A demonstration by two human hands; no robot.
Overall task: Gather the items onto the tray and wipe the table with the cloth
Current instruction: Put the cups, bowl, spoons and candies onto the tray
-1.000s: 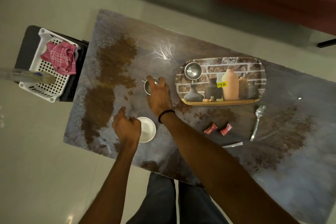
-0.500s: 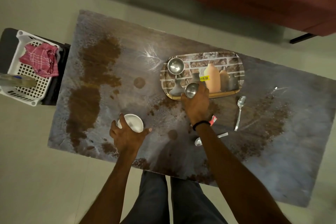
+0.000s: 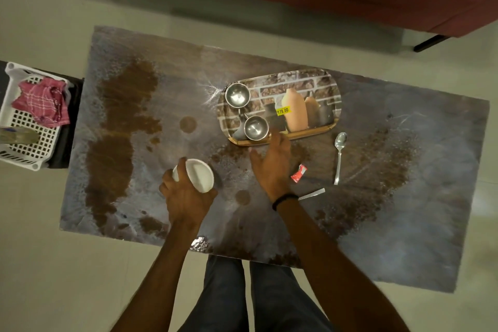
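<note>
On the stained table (image 3: 167, 83), seen from the head camera, a rectangular tray (image 3: 322, 81) printed with a brick wall and painted vases sits toward one o'clock from the middle, a yellow price sticker (image 3: 282, 111) on its print. Two small steel cups stand on it: the far steel cup (image 3: 237, 95) at the tray's ten o'clock corner and the near steel cup (image 3: 256, 128) at its seven o'clock edge, both upright, shiny and empty. The right hand (image 3: 270, 163) hangs just at six o'clock of the near cup, fingers spread loose and wide, holding nothing, a dark band on its wrist. The left hand (image 3: 186, 197) grips a small white bowl (image 3: 198, 175), tilted so its pale inside faces up, lifted near the table's six o'clock edge. A steel spoon (image 3: 339, 155) lies at four o'clock of the tray, bowl end pointing away from the person. A red sachet (image 3: 299, 173) lies between spoon and right wrist, and a pale strip (image 3: 312, 194) lies just at five o'clock of that wrist. Far out at nine o'clock, off the table, a white basket (image 3: 21, 143) holds a crumpled pink checked cloth (image 3: 41, 105)
</note>
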